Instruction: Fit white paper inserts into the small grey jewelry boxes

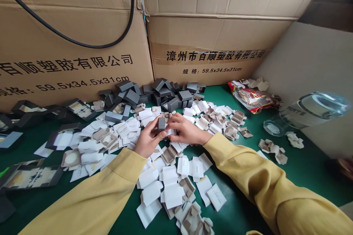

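My left hand (149,137) is closed around a small dark grey box (161,125), held upright between thumb and fingers above the green table. Right beside it, my right hand (183,129) has its fingers bent in toward the box; something white shows by the fingertips, but I cannot make out what they pinch. Beneath and around both hands lie many white cards and folded paper inserts (173,194). Several more dark grey boxes (132,97) are heaped beyond my hands.
Two large cardboard cartons (209,33) stand along the back, with a black cable (96,46) hanging in front. To the right are a red snack packet (252,97), a clear bottle (306,114) and crumpled paper (295,140). Open dark boxes (35,176) lie at the left.
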`<state>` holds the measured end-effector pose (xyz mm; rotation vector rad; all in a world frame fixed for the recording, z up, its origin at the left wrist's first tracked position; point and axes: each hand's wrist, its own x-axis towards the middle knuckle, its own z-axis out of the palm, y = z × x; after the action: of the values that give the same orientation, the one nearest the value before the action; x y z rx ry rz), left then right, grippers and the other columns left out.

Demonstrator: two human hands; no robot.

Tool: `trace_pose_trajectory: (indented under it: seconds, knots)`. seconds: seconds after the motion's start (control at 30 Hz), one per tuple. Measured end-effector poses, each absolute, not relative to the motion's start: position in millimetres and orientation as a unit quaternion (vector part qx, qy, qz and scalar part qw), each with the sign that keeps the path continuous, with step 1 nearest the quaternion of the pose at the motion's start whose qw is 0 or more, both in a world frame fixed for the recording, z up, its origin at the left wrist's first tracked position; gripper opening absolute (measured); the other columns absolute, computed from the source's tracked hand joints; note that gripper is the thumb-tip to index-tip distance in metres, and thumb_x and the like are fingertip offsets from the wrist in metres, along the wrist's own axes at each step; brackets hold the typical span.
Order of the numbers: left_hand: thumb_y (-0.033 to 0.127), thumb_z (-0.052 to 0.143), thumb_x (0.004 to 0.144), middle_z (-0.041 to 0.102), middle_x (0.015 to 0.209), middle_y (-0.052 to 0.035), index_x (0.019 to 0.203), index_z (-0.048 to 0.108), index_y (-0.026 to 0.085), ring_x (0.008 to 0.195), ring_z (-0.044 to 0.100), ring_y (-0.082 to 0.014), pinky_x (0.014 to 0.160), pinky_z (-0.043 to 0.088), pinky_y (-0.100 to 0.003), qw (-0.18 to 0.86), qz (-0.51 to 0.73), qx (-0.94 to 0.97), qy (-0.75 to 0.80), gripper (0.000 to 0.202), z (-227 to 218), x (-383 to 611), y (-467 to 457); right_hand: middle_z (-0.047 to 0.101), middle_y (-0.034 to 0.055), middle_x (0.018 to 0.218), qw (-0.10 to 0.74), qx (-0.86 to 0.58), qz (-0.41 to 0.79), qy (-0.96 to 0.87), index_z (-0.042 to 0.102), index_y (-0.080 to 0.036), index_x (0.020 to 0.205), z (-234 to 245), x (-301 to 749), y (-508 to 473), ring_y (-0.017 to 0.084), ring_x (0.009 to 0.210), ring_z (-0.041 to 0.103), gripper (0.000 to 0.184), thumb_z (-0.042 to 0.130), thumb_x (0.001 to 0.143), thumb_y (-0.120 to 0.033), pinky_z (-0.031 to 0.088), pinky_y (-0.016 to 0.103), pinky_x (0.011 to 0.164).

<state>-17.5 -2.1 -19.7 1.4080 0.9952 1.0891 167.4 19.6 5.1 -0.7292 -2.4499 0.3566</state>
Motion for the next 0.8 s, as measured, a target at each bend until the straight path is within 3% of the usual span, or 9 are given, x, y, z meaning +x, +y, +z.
trace_pose_trajectory:
  seconds: [0.27,0.4,0.8]
  knots:
    - [0.035,0.064,0.073,0.039,0.138,-0.0144,0.134,0.035,0.012,0.123,0.041,-0.0267,0.1,0.037,-0.035,0.541,0.448,0.591,0.397,0.071,-19.8,-17.7,-1.2,0.051,0.0092,0.098,0.253,-0.239,0.077,-0.934,0.061,-0.019,0.086,13.2,169.2,20.3,0.022,0.092,0.042,0.013,0.055,0.077,-0.026,0.043,0.038,0.081]
    - [0.038,0.065,0.072,0.038,0.139,-0.0148,0.134,0.036,0.012,0.123,0.041,-0.0272,0.102,0.035,-0.035,0.549,0.451,0.58,0.4,0.073,-18.1,-17.2,0.0,0.055,0.0066,0.086,0.241,-0.203,0.055,-0.948,0.059,-0.019,0.082,13.0,165.4,22.4,0.02,0.087,0.043,0.009,0.051,0.078,-0.021,0.044,0.035,0.08]
    - [0.04,0.064,0.073,0.036,0.14,-0.0146,0.135,0.034,0.009,0.126,0.037,-0.0272,0.105,0.031,-0.036,0.55,0.445,0.572,0.415,0.075,-15.2,-18.8,0.0,0.056,0.0074,0.092,0.259,-0.193,0.041,-0.945,0.058,-0.019,0.086,8.4,167.4,22.1,0.019,0.087,0.045,0.013,0.046,0.084,-0.024,0.043,0.032,0.077]
